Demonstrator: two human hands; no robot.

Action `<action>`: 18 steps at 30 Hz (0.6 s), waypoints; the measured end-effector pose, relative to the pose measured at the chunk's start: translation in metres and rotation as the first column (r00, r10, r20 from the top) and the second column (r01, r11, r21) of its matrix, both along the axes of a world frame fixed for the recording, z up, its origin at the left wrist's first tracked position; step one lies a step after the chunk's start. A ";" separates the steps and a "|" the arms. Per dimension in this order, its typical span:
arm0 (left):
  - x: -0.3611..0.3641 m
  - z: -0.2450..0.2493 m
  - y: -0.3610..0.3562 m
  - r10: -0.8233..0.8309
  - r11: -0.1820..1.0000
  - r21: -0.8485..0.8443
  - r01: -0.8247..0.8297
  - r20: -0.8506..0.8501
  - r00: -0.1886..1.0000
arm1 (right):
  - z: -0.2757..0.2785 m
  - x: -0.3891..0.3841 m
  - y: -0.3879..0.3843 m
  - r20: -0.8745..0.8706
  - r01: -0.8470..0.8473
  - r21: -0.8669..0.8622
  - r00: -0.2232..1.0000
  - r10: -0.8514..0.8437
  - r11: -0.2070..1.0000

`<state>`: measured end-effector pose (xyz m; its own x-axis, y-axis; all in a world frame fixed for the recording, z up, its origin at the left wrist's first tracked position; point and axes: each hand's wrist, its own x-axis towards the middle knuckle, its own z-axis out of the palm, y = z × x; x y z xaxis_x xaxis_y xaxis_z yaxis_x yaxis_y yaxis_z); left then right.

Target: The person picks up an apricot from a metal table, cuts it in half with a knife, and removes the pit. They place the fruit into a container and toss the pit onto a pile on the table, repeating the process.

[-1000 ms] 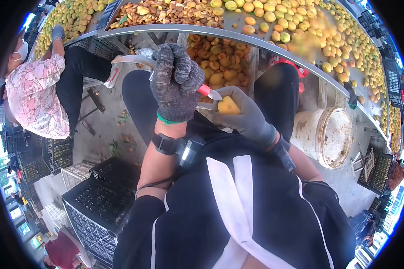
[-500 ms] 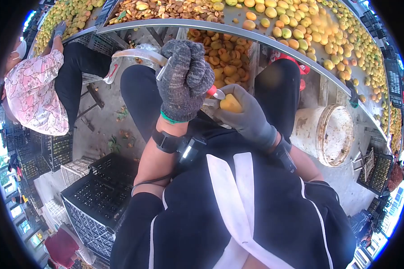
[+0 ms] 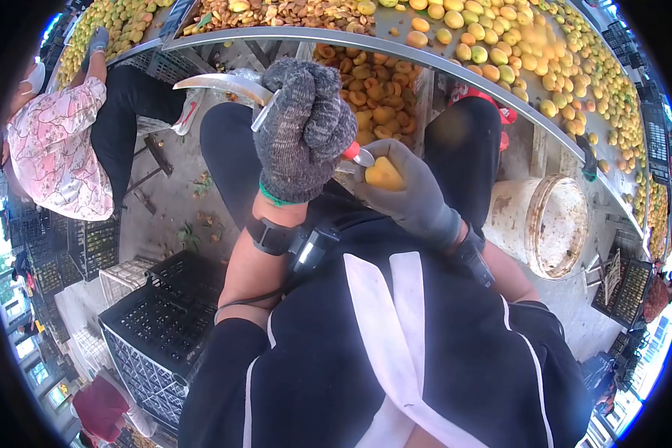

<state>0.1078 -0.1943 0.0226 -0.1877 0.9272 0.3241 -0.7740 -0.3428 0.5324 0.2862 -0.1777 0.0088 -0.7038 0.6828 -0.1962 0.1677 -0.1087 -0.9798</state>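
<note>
The left hand (image 3: 305,131), in a knitted grey glove, is seen at the upper centre of the frame, clenched around a red-handled tool (image 3: 351,151). The tool's small metal tip is set against the yellow fruit (image 3: 384,175), and a curved metal blade (image 3: 220,82) juts from the other side of the fist toward the upper left. The right hand (image 3: 411,194), in a smooth grey glove, is found just right of it, its fingers wrapped around the fruit from below. The fruit is thus held between the two hands, over the lap, just right of the frame's centre. At the far left a seated person in a floral shirt (image 3: 52,149) is shown, one gloved hand (image 3: 97,41) raised to the table. A black crate (image 3: 164,328) is placed at the lower left, on the floor beside the person's left arm, on which a dark wrist band (image 3: 270,235) is worn. Along the top, the curved metal rim of the table (image 3: 396,52) is seen, loaded with whole yellow-orange fruits (image 3: 500,52) toward the upper right. Under the rim, above the hands, a heap of cut fruit halves (image 3: 373,93) is visible. At the right, a white bucket (image 3: 549,224) is set on the floor beside the right leg.
</note>
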 end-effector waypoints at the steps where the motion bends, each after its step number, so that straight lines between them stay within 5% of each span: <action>1: -0.001 0.001 0.000 0.001 1.000 0.000 -0.001 0.000 1.000 | -0.001 0.000 0.000 -0.009 0.000 0.013 1.000 0.000 1.000; 7: -0.003 0.017 0.002 0.010 0.995 0.098 -0.003 -0.065 0.998 | 0.007 -0.003 0.004 -0.028 -0.016 0.031 0.999 0.017 0.999; 13: 0.003 0.014 -0.001 -0.017 0.997 0.070 0.023 -0.078 0.997 | -0.001 -0.002 0.001 -0.042 -0.008 0.167 0.999 0.015 0.986; 15: 0.005 0.013 -0.004 0.022 0.998 -0.060 -0.023 -0.028 0.999 | -0.001 -0.001 0.001 -0.028 -0.006 0.110 1.000 0.009 0.994; 18: 0.006 0.010 -0.002 0.024 1.000 -0.018 -0.024 -0.025 0.999 | 0.000 -0.002 -0.005 -0.024 0.026 0.107 0.999 -0.024 0.994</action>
<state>0.1138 -0.1968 0.0330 -0.2019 0.9282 0.3124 -0.7519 -0.3513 0.5578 0.2841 -0.1827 0.0092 -0.6895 0.7166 -0.1051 0.1435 -0.0070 -0.9896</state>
